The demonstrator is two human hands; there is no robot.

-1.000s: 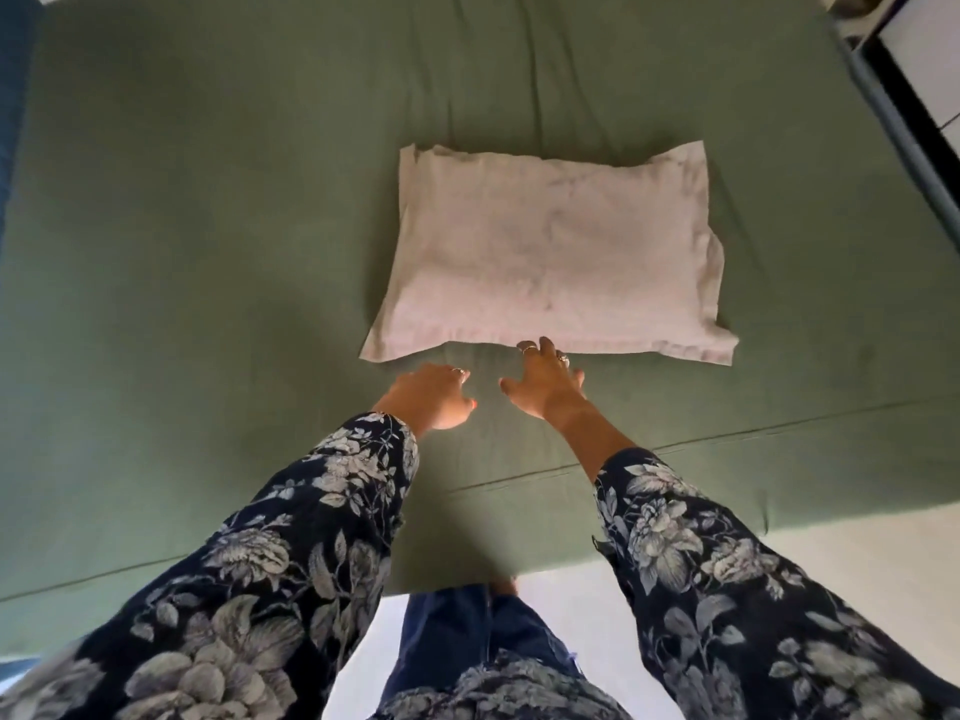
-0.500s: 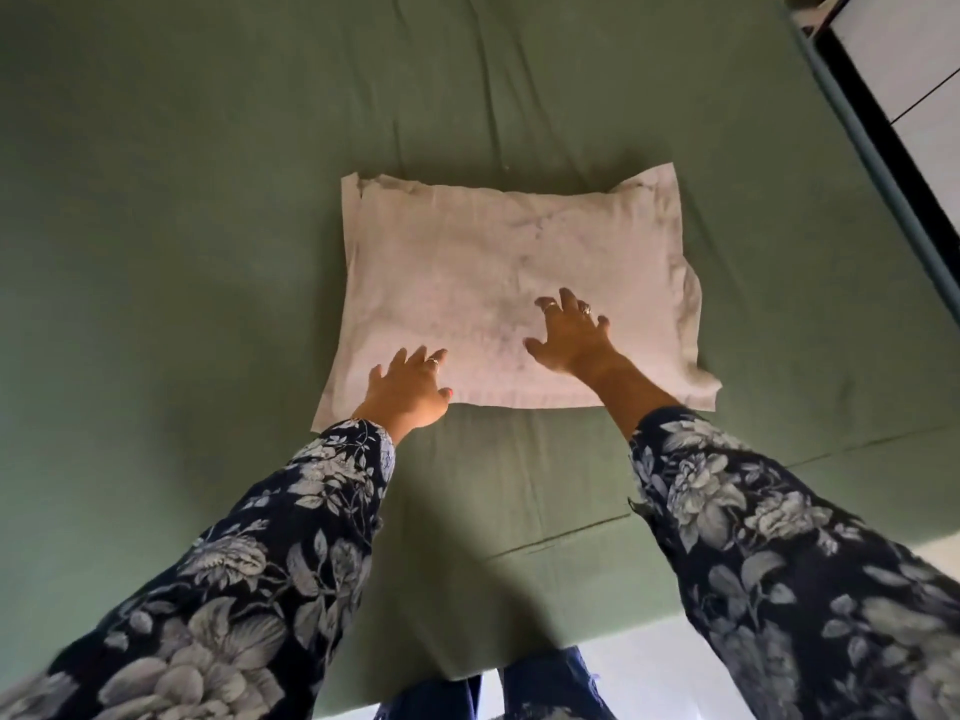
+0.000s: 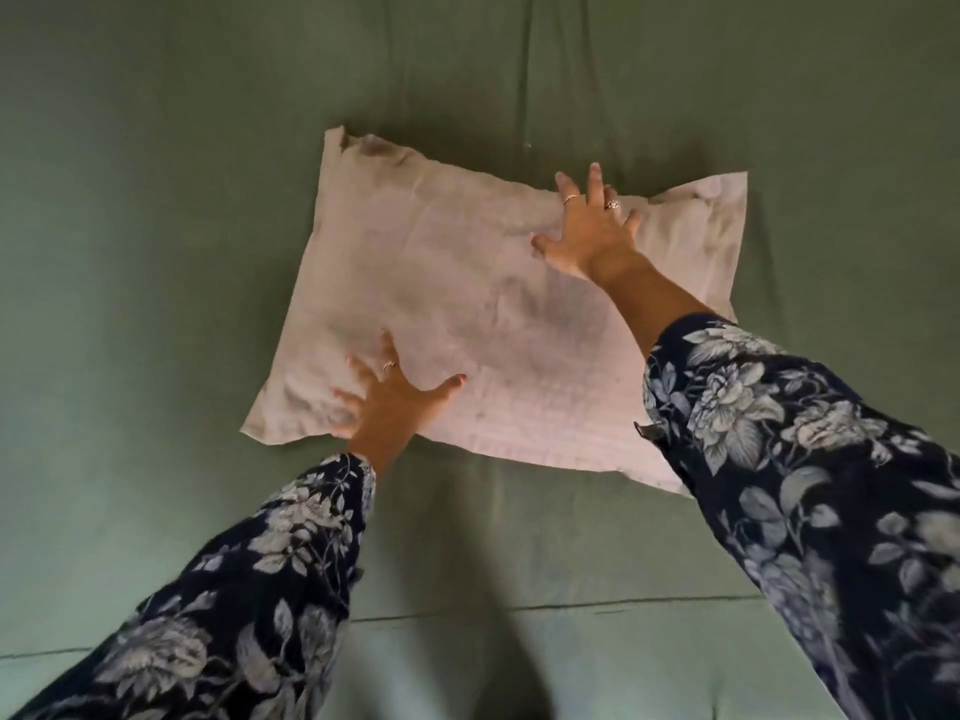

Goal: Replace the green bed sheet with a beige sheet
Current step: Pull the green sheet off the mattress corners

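The green bed sheet [image 3: 156, 252] covers the whole bed and fills the view. A pale beige pillow [image 3: 467, 283] lies flat in the middle of it. My left hand [image 3: 387, 397] rests on the pillow's near left part with fingers spread. Stretched further, my right hand [image 3: 589, 228] lies with spread fingers at the pillow's far edge, fingertips reaching over onto the green sheet. Neither hand grips anything. Both arms wear dark floral sleeves. No beige sheet is in view.
A seam [image 3: 571, 610] runs across the green sheet near the bed's front edge. A long crease [image 3: 530, 70] runs away from me beyond the pillow.
Both hands have moved forward from the pillow's near edge onto it, the right one reaching its far edge. The view has moved in closer over the bed, so the floor is out of sight.
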